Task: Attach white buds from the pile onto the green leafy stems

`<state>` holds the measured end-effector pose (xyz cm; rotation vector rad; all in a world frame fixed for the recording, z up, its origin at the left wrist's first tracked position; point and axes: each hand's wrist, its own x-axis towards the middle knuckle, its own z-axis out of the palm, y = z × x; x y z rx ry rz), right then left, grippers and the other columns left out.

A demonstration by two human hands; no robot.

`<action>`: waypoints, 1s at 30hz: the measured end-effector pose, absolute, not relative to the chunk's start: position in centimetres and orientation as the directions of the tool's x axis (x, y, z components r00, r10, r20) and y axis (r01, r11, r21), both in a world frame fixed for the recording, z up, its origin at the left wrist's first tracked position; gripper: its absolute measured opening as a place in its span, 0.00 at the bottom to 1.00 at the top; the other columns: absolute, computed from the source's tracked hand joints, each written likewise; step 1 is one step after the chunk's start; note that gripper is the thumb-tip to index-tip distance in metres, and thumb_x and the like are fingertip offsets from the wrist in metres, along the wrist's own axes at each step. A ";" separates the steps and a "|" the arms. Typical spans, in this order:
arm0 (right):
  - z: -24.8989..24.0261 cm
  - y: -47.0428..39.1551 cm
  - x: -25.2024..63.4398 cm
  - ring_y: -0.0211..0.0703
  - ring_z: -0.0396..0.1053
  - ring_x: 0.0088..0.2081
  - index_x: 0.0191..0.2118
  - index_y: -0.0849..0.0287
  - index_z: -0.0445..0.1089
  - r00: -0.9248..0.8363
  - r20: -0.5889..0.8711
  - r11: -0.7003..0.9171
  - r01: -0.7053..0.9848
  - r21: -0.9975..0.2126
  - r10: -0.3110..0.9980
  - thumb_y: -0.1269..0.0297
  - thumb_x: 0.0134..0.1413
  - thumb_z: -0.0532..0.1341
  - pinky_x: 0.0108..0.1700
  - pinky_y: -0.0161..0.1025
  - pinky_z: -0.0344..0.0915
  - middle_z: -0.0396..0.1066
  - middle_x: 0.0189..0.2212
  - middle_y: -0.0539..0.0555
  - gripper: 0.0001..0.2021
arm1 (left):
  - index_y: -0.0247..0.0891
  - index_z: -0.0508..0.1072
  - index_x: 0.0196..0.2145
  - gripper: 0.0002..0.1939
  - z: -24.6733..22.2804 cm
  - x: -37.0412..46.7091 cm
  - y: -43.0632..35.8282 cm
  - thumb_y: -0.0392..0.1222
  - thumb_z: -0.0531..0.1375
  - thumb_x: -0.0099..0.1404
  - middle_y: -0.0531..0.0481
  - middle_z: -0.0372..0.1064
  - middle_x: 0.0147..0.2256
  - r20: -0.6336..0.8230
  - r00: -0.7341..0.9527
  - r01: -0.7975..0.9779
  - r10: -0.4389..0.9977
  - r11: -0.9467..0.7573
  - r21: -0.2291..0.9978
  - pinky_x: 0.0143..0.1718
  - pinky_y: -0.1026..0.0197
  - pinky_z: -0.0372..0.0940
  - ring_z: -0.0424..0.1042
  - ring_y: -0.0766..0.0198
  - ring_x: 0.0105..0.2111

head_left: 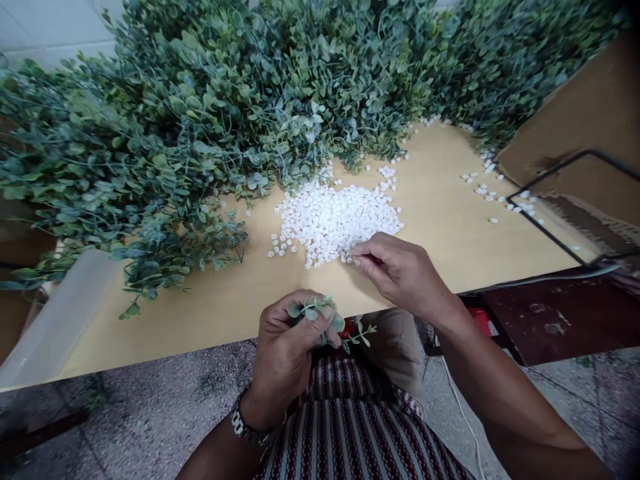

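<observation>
My left hand (290,353) is closed round a small green leafy sprig (337,323) at the table's front edge, its leaves sticking out past the thumb and fingers. At the front right of a pile of small white pieces (335,220), my right hand (395,270) has thumb and forefinger pinched together at the pile's edge. What lies between those fingertips is too small to make out. Large heaps of green artificial foliage (225,100) stand behind the pile.
The yellowish tabletop (450,220) carries scattered white pieces toward the right. A torn cardboard piece (585,127) and a black metal frame (545,233) are at the right. Clear plastic sheeting (70,320) covers the left end. A dark red surface (560,327) lies below right.
</observation>
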<state>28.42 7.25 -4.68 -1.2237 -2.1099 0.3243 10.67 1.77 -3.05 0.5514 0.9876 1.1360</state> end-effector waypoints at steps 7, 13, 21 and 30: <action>-5.6 8.1 27.1 0.44 0.65 0.29 0.30 0.63 0.72 -0.436 0.417 0.536 0.830 -0.156 0.797 0.71 0.59 0.52 0.32 0.39 0.61 0.68 0.25 0.56 0.12 | 0.36 0.77 0.26 0.06 -3.7 10.6 2.1 0.37 0.67 0.47 0.58 0.61 0.14 -0.338 0.022 -0.491 0.941 0.304 0.816 0.15 0.69 0.62 0.57 0.74 0.14; -5.9 7.4 27.3 0.44 0.65 0.29 0.31 0.63 0.70 -0.385 0.436 0.507 0.837 -0.208 0.814 0.72 0.58 0.51 0.33 0.40 0.62 0.68 0.25 0.56 0.11 | 0.38 0.78 0.24 0.03 -3.9 10.4 2.0 0.37 0.67 0.47 0.57 0.61 0.15 -0.315 0.019 -0.477 0.949 0.286 0.831 0.17 0.68 0.60 0.58 0.73 0.15; -6.1 6.4 27.9 0.45 0.66 0.33 0.32 0.62 0.67 -0.355 0.395 0.498 0.788 -0.362 0.848 0.74 0.58 0.51 0.36 0.41 0.64 0.68 0.29 0.58 0.09 | 0.38 0.78 0.21 0.04 -3.5 10.4 2.0 0.39 0.67 0.50 0.55 0.56 0.17 -0.269 0.041 -0.409 0.962 0.261 0.874 0.17 0.69 0.53 0.56 0.72 0.18; -5.6 6.3 28.4 0.44 0.64 0.33 0.32 0.62 0.67 -0.362 0.322 0.479 0.749 -0.458 0.875 0.73 0.59 0.51 0.36 0.42 0.62 0.66 0.29 0.57 0.09 | 0.37 0.77 0.21 0.05 -4.2 10.3 2.1 0.37 0.64 0.53 0.53 0.62 0.20 -0.147 0.053 -0.347 0.988 0.156 0.925 0.19 0.67 0.53 0.57 0.72 0.19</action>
